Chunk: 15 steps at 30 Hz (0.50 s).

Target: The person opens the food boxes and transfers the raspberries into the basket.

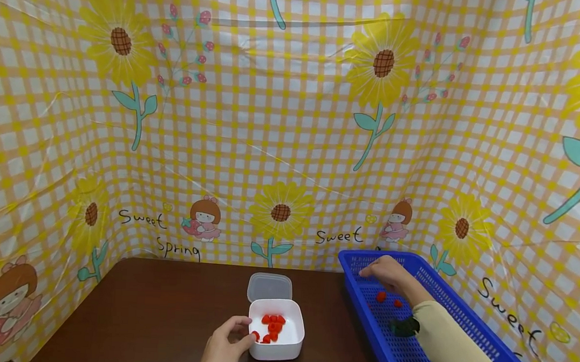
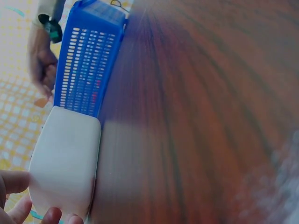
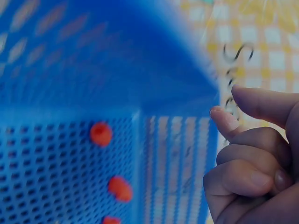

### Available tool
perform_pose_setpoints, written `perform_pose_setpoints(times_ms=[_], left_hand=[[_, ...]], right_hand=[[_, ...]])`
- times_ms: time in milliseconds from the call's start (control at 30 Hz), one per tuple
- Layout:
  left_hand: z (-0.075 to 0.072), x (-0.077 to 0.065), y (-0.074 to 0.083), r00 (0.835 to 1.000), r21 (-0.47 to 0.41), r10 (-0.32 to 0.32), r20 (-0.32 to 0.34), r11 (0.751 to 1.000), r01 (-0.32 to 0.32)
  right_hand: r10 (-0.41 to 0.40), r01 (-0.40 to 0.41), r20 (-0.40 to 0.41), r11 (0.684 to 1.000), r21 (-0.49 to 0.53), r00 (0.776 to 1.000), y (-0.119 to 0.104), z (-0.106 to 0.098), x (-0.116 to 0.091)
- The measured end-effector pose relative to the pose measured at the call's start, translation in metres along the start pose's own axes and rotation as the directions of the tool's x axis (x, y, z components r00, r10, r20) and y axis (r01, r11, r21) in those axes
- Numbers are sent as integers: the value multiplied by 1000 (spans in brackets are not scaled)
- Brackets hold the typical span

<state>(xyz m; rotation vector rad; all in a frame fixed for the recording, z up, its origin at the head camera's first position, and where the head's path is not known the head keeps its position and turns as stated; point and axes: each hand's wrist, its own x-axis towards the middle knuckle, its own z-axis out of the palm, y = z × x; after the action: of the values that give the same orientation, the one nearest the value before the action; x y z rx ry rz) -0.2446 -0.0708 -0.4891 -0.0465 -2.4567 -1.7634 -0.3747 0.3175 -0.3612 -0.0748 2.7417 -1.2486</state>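
My left hand [image 1: 227, 343] is at the left side of a white square box [image 1: 276, 352], its fingertips touching the wall. Several small red raspberry-like pieces [image 1: 275, 327] lie in the box, one of them right by the thumb tip. In the left wrist view, the fingers [image 2: 53, 215] rest along the box's side. My right hand [image 1: 388, 273] hovers over the far end of a blue perforated basket [image 1: 366, 327]. Its thumb and index finger are apart, with nothing between them; the other fingers are curled in. Red pieces [image 3: 101, 134] lie on the basket floor, one with a hollow centre.
A translucent lid [image 1: 269, 287] lies just behind the white box on the dark brown table [image 1: 177, 305]. A dark green device [image 1: 405, 327] sits at my right wrist. Checked cloth with sunflowers [image 1: 285, 121] hangs around the table's back and sides, close behind the basket.
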Motion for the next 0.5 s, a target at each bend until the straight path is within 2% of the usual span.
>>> perform_pose_setpoints(times_ms=[233,500], left_hand=[[0,-1,1,999,10,34,-14,999,-34],[-2,-1,2,1000,3,2,-1,1000,-2]], right_hand=[[-47,47,56,999,3,997,-36,17,-5],[-81,77,117,996,40,990,-64,41,-11]])
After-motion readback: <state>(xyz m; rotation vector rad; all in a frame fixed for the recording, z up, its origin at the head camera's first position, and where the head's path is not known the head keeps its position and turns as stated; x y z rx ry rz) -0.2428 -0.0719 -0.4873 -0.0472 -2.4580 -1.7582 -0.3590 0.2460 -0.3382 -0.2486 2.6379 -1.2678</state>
